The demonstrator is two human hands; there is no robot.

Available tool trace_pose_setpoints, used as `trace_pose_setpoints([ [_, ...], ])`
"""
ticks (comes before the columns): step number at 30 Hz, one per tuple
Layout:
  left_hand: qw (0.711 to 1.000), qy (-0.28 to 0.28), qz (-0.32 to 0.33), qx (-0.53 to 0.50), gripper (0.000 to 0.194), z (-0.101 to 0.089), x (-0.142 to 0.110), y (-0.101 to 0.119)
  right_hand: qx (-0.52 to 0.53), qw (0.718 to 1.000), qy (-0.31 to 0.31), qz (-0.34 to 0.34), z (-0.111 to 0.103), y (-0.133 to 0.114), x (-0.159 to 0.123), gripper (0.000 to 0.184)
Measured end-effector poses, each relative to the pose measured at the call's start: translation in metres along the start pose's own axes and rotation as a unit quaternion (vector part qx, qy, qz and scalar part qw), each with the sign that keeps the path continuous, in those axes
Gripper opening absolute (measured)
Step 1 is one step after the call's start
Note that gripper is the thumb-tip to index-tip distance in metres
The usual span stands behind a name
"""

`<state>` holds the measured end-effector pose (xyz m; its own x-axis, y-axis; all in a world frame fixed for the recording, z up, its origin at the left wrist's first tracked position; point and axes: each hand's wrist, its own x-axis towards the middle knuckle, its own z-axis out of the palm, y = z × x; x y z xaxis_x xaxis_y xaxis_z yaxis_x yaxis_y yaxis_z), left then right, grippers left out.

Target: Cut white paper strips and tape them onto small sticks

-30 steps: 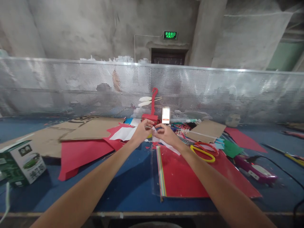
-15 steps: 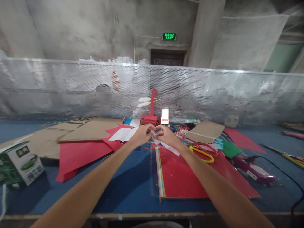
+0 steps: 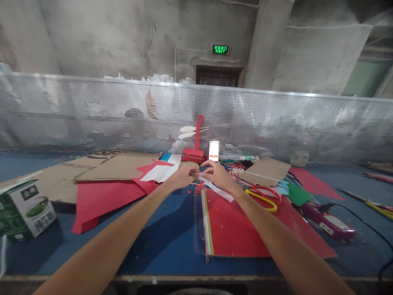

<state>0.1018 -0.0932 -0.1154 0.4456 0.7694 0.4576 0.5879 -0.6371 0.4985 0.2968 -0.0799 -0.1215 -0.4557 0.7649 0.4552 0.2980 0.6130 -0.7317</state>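
Observation:
My left hand [image 3: 181,177] and my right hand [image 3: 216,174] meet over the blue table [image 3: 166,241], fingers pinched together on a small white paper piece [image 3: 200,177] between them. A roll of tape [image 3: 188,165] lies just behind my left hand. Below my right hand a white paper scrap [image 3: 219,190] rests on the top of a red paper pack in clear plastic [image 3: 233,225]. What exactly the fingertips grip is partly hidden.
Red sheets [image 3: 101,198] and cardboard [image 3: 113,166] lie at the left, a green-and-white box [image 3: 26,209] at the far left. Scissors with red and yellow handles [image 3: 264,194], a purple glue gun [image 3: 328,221], a red block [image 3: 193,155] and a perforated metal screen [image 3: 276,119] stand beyond.
Both hands have sunk a little toward the table and stayed pinched together. The tape roll now shows behind my left hand.

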Motion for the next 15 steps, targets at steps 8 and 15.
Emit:
trace_pose_setpoints([
  [8, 1.0, -0.009, -0.017, -0.003, 0.017, -0.0039, -0.001, 0.0025, -0.075, 0.997, -0.004, -0.012, -0.0002, -0.0011, -0.0017, 0.03],
  [15, 1.0, -0.003, 0.004, -0.01, 0.02, -0.0056, -0.0003, -0.0022, -0.11, 0.994, -0.013, 0.006, 0.0, 0.0008, -0.0002, 0.021],
])
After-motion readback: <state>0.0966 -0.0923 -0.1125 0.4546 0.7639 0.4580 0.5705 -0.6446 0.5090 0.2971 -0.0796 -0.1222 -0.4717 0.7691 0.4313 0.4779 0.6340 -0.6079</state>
